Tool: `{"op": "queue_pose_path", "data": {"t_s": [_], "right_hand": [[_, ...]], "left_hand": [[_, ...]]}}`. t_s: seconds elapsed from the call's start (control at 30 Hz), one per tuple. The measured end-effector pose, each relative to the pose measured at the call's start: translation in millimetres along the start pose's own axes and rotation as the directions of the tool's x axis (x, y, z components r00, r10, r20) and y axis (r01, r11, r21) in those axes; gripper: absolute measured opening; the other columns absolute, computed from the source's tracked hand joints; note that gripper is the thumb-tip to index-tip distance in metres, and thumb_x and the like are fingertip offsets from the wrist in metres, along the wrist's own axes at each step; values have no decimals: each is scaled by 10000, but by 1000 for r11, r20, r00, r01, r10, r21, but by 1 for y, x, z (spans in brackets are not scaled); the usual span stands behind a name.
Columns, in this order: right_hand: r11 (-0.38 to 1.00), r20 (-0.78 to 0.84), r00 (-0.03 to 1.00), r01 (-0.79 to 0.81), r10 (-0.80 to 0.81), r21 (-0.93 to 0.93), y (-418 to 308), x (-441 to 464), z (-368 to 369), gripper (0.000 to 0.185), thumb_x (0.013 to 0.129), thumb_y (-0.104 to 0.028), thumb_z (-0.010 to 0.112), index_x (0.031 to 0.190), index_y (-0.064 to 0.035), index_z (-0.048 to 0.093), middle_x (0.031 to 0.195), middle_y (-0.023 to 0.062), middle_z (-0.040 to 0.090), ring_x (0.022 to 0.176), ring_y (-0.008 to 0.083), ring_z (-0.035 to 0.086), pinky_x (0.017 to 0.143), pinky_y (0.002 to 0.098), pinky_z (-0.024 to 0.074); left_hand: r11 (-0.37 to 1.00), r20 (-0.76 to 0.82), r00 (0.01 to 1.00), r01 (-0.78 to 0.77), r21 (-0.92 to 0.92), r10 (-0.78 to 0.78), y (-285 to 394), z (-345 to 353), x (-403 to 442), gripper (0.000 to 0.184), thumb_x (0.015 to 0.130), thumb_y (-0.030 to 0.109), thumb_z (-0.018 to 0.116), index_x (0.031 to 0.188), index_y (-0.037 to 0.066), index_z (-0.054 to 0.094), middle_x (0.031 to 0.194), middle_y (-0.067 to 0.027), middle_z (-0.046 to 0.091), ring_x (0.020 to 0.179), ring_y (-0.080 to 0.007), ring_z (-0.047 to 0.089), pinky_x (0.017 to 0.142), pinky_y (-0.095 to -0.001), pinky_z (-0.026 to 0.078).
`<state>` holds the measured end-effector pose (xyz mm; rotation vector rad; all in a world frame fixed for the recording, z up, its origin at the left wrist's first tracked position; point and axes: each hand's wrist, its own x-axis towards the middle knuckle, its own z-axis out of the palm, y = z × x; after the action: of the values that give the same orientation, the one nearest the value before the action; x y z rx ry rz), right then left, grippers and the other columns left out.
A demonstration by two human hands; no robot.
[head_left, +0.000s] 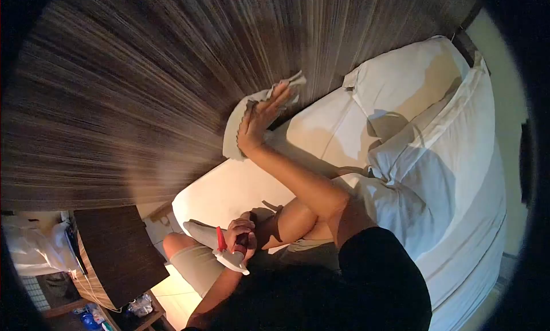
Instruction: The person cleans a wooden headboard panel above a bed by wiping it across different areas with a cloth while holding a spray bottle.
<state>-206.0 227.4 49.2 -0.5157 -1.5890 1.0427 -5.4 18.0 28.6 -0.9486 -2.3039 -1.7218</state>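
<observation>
My right hand (262,118) is stretched up on a pale grey cloth (234,130) with a jagged edge, against the dark wood-grain panel (172,90). Its fingers lie fairly straight, and part of the cloth sticks out past the fingertips. Lower down, my left hand (235,232) is closed around a dark red spray bottle (243,240). The bottle's white spray head (232,261) points down toward my lap, and its red trigger (220,239) sticks out at the side.
I sit on a bed with a white cover (321,122), bunched at the right. A dark wooden bedside table (117,251) stands at the left, beside a clear plastic bag (43,248). Small items, one a blue object (90,320), lie in the open shelf below.
</observation>
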Motion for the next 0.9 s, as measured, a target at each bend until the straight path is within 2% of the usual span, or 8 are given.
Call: {"op": "queue_pose_path", "data": {"t_s": [0.03,0.2,0.3,0.4,0.53,0.6,0.7,0.9], "right_hand": [[986,10,989,149,-148,-74,-8,13,-4,859,972,-521,207,1445,130,-94,1535,314,-87,1436,449,-42,1120,556,-36],[956,35,969,247,-244,-158,15,77,-28,813,974,-533,213,1488,72,34,1563,258,44,1435,454,18,1124,559,25],[981,-152,973,154,-172,-121,47,85,-24,762,990,-515,226,1492,49,123,1559,214,158,1439,409,105,1141,507,86],[981,-291,955,-5,63,196,58,78,-27,703,1000,-433,276,1497,33,104,1542,258,169,1418,373,211,1150,462,126],[984,-168,977,-104,128,148,37,24,-18,744,983,-390,318,1480,79,23,1550,276,85,1420,420,157,1142,518,84],[984,29,987,161,-159,-71,25,5,-16,832,960,-453,332,1472,81,-48,1544,290,-24,1428,464,-4,1125,561,13],[960,208,946,269,-248,-82,-2,2,-13,932,887,-461,432,1475,70,-59,1527,321,-78,1385,555,-87,1055,677,-50],[787,238,799,594,-553,-166,-24,61,-18,855,816,-479,485,1528,-141,153,1552,277,47,1392,562,-28,1014,728,-19]], "left_hand": [[1000,1,1000,-4,-2,4,1,0,1,150,772,25,628,864,72,519,848,-109,642,828,-266,648,794,-385,511],[1000,9,1000,-2,-14,2,4,0,3,157,766,15,626,868,70,520,850,-114,639,827,-267,642,793,-379,507],[1000,19,1000,-18,-22,18,0,-1,4,158,767,15,627,871,71,522,850,-115,639,826,-266,639,791,-378,506],[1000,35,999,-22,-3,22,3,-2,4,162,767,16,628,872,74,521,847,-114,637,825,-268,638,789,-379,506],[1000,-7,1000,-15,-5,14,0,2,3,165,765,19,624,875,77,515,837,-109,633,823,-270,639,791,-383,506],[1000,-7,1000,-14,5,14,2,1,4,164,768,25,625,876,79,515,838,-108,633,822,-270,640,794,-385,507],[1000,2,1000,-8,14,8,4,0,4,162,772,34,628,879,82,516,843,-108,635,824,-270,642,802,-389,509],[1000,40,999,-5,17,4,7,-3,8,177,761,26,633,889,81,523,856,-106,641,839,-272,646,821,-407,510]]}}
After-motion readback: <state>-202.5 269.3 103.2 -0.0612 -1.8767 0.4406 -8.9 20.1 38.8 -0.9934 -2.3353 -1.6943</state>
